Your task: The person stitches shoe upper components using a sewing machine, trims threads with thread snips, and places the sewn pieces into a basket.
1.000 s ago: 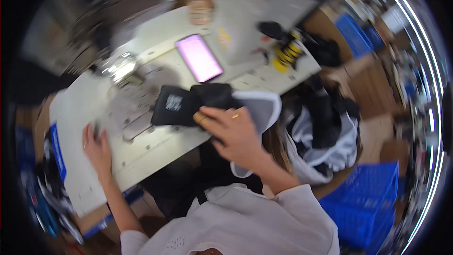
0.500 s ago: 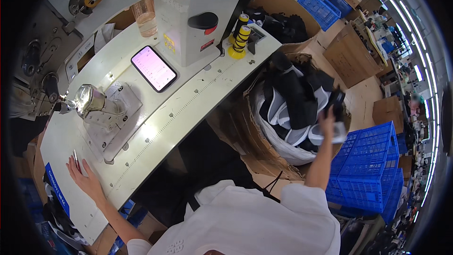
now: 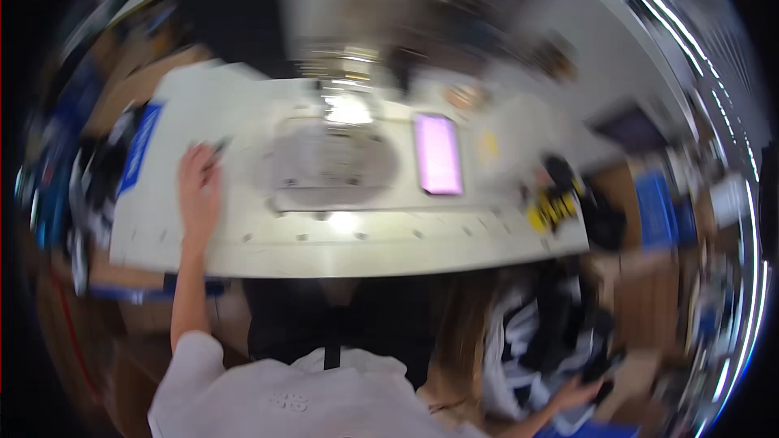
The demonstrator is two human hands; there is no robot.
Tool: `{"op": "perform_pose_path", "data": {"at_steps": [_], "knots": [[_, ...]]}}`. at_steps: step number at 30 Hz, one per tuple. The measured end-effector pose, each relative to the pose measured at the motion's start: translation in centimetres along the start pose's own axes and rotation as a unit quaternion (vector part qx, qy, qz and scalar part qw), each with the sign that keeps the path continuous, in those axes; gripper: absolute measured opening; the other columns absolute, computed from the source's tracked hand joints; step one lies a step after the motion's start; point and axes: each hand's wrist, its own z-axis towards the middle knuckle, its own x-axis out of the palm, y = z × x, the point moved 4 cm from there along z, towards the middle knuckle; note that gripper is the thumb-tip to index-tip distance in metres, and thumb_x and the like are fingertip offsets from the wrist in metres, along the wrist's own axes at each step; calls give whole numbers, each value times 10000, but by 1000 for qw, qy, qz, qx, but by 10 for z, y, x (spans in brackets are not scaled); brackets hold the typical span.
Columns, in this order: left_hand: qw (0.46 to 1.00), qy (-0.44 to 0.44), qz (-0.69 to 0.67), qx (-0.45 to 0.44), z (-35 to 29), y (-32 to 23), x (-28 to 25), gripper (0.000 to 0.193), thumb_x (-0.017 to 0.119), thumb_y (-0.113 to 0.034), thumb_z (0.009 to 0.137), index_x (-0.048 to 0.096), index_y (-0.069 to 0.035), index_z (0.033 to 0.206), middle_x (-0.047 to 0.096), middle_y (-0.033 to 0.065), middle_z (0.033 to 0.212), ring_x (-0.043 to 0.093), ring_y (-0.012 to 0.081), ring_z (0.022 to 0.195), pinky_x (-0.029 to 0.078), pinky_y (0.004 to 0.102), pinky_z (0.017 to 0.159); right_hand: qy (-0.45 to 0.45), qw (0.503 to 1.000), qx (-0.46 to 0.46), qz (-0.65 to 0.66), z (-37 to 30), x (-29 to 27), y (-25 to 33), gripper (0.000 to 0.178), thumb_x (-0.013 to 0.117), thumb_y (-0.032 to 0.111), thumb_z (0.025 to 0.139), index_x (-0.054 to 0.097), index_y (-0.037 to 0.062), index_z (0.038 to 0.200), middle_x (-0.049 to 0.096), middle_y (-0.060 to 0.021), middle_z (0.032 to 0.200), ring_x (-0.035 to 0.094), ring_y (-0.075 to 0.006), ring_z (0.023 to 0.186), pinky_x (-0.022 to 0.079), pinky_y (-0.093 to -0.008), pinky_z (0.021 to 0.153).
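Observation:
The picture is smeared by motion. My left hand [image 3: 200, 191] rests on the left part of the white sewing machine table [image 3: 227, 255]. Between its thumb and fingers sits a slim metal tool [image 3: 217, 150], too blurred to name more closely. At lower right, over a carton lined with a white bag [image 3: 495, 365], my right hand [image 3: 574, 393] closes on a black piece [image 3: 600, 369]. Black and white fabric pieces [image 3: 560, 332] fill that carton. Shiny metal sewing machine parts [image 3: 349, 109] stand at the middle of the table, above a grey plate [image 3: 284, 166].
A phone with a lit pink screen [image 3: 438, 154] lies right of the machine. Yellow-and-black spools [image 3: 556, 211] stand at the table's right end. Blue crates [image 3: 656, 209] and cartons [image 3: 649, 292] are at the right. A blue label [image 3: 142, 146] marks the table's left edge.
The view has swung left, so the table now lies nearly level across it. My right hand stays by the carton with a black piece; my left hand remains on the table.

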Motion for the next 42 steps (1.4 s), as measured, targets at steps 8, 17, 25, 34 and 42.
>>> {"op": "perform_pose_path", "data": {"at_steps": [8, 17, 25, 34, 42], "knots": [[970, -126, 209, -6, -12, 76, -116, 372, 652, -75, 846, 574, -46, 1209, 557, 149, 1276, 477, 333, 1265, 364, 427, 1055, -81, 931, -276, 224, 105, 13, 233, 384, 621, 119, 861, 557, -17, 1215, 590, -225, 1163, 577, -394, 1017, 448, -442, 911], [923, -154, 223, -272, 2, 325, -222, 357, 699, -249, 824, 640, -120, 1151, 597, 139, 1217, 515, 305, 1199, 418, 357, 977, -207, 885, -371, 188, 79, -77, 422, 191, 514, 141, 978, 601, 3, 1077, 610, -206, 953, 610, -361, 755, 513, -454, 688], [869, -272, -156, -383, 49, 408, -230, 408, 694, -235, 864, 642, -72, 1235, 660, 75, 1187, 591, 158, 1091, 438, 266, 931, -143, 880, -361, 275, 37, -149, 540, 111, 586, 102, 917, 676, 43, 940, 613, -72, 790, 562, -195, 575, 449, -302, 500], [888, -242, -383, -77, 134, 169, -207, 355, 597, -104, 928, 603, -43, 1278, 619, -17, 1035, 497, 36, 786, 411, 193, 747, 315, 641, -382, 586, -42, -144, 652, 329, 625, 43, 842, 588, -53, 1155, 652, -196, 1082, 659, -287, 931, 500, -381, 881], [936, 172, -257, 170, 18, -77, -128, 523, 665, -18, 823, 505, -5, 1321, 478, 167, 1367, 463, 328, 1279, 391, 418, 1049, 746, -50, 104, 656, -90, -195, 810, 562, 432, 463, 1007, 496, -21, 1285, 530, -222, 1302, 611, -215, 1034, 511, -320, 808]]}}
